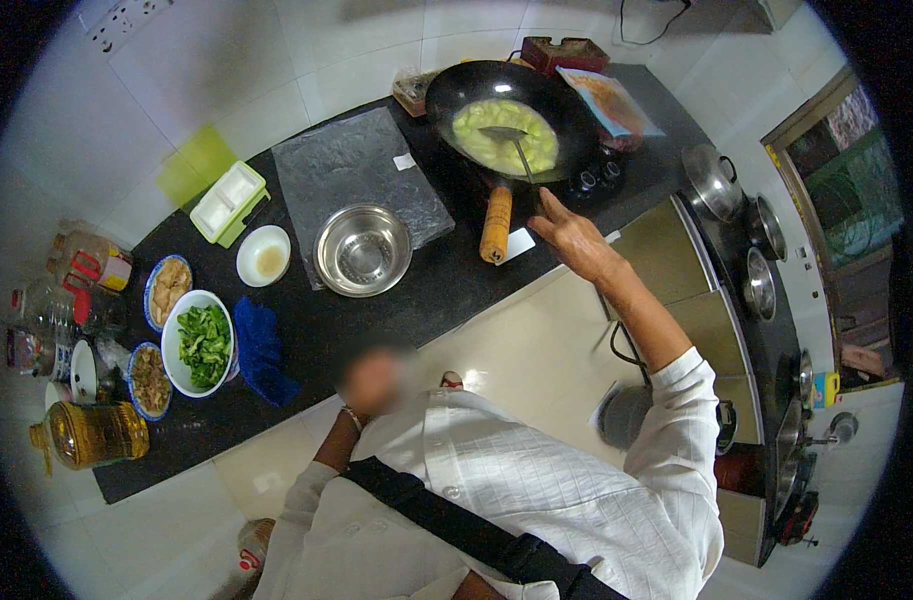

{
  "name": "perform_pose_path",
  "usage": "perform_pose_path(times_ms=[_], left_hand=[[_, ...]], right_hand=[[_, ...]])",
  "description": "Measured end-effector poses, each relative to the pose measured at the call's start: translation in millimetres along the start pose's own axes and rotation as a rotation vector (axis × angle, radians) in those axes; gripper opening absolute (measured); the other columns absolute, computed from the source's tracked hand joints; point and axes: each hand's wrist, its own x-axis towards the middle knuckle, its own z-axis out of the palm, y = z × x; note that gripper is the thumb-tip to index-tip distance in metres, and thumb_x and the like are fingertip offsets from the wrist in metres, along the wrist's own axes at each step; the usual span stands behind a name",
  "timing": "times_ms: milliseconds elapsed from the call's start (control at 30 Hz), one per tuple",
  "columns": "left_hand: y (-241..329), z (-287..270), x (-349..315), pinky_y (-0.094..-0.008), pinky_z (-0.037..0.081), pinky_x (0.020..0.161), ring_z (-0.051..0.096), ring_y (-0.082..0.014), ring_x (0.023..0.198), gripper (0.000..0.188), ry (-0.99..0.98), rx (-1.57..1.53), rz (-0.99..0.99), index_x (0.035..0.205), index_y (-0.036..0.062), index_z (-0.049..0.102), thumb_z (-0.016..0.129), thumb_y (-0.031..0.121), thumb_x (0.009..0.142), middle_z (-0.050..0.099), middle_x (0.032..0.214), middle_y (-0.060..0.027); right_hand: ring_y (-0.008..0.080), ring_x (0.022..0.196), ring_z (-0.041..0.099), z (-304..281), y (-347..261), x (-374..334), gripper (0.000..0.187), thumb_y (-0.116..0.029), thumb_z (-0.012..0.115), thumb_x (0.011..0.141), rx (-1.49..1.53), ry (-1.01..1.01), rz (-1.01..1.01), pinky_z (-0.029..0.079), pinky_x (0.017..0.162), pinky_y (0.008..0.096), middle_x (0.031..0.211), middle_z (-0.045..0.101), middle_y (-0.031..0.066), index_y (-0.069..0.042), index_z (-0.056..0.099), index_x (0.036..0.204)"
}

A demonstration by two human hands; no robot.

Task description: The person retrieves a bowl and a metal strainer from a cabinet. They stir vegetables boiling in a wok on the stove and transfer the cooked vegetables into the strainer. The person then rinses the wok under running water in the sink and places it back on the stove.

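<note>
Pale tiles (357, 60) cover the wall behind a long black tabletop (322, 335). On it is a big black wok (569, 120), at 11 o'clock from the right hand (577, 240). Pale green pieces of food (535, 140) sit in cloudy liquid inside it. A metal spatula (524, 155) reaches from the wok to the right hand, with its flat end down in the food. The right hand has its fingers bent round the end of the spatula's handle. The wok's wooden handle (496, 225) sticks out near this hand, at 9 o'clock.

The left hand (375, 380) is blurry, so I cannot tell if it is open or holding something. It is near the tabletop's front edge. From it, a shiny steel bowl (364, 255) is at 12 o'clock. A blue cloth (260, 350) lies between 9 and 10 o'clock, just beside a white bowl (191, 301) of cut-up green vegetables (205, 345).
</note>
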Motion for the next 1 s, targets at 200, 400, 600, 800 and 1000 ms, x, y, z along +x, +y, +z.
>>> perform_pose_path(times_ms=[200, 400, 600, 800, 1000], left_hand=[[-12.7, 1.6, 1.7, -0.0274, 0.043, 0.051, 0.056, -0.013, 0.054, 0.019, 0.004, 0.03, 0.065, 0.085, 0.0023, 0.064, 0.06, 0.021, 0.082, 0.06, 0.063, -0.0098], [2.4, -7.8, 0.4, -0.028, 0.044, 0.05, 0.057, -0.0137, 0.053, 0.02, -0.078, 0.057, 0.021, 0.086, 0.0038, 0.065, 0.06, 0.022, 0.082, 0.061, 0.065, -0.01], [-30.6, 1.4, -0.6, -0.0291, 0.045, 0.05, 0.056, -0.0161, 0.051, 0.018, 0.01, -0.052, 0.293, 0.086, 0.0044, 0.064, 0.059, 0.021, 0.082, 0.06, 0.063, -0.0097], [-21.6, -3.3, 3.4, -0.029, 0.044, 0.05, 0.055, -0.0163, 0.051, 0.016, -0.042, -0.004, 0.173, 0.085, 0.0048, 0.064, 0.058, 0.019, 0.082, 0.06, 0.063, -0.0099], [-29.8, 0.6, 8.3, -0.0262, 0.045, 0.055, 0.057, -0.0144, 0.058, 0.016, -0.18, -0.015, 0.126, 0.088, 0.004, 0.064, 0.06, 0.018, 0.081, 0.063, 0.07, -0.0095]], right_hand=[[0.0368, 0.11, 0.049, 21.4, -5.4, -16.9, 0.05, 0.005, 0.054, 0.073, 0.208, 0.017, 0.246, 0.047, 0.087, 0.0381, 0.134, 0.036, 0.0208, -0.012, 0.048, 0.121], [0.0153, 0.094, 0.057, 50.6, -18.7, -52.7, 0.037, -0.004, 0.052, 0.087, 0.579, 0.521, 0.691, 0.047, 0.08, 0.0274, 0.105, 0.061, 0.0121, -0.002, 0.046, 0.124], [0.02, 0.066, 0.064, 101.0, -56.4, -99.0, 0.028, -0.021, 0.053, 0.09, 1.097, 0.506, 0.942, 0.053, 0.06, 0.0299, 0.076, 0.062, 0.0124, 0.007, 0.058, 0.089], [0.0204, 0.059, 0.063, 148.5, -128.1, -115.2, 0.038, -0.03, 0.051, 0.09, 1.295, 0.293, 1.101, 0.053, 0.052, 0.0289, 0.07, 0.061, 0.0136, 0.004, 0.058, 0.077], [0.0151, 0.051, 0.059, 178.3, -201.0, -130.7, 0.044, -0.032, 0.052, 0.089, 1.354, 0.182, 1.21, 0.05, 0.048, 0.0252, 0.061, 0.06, 0.0121, 0.006, 0.06, 0.066]])
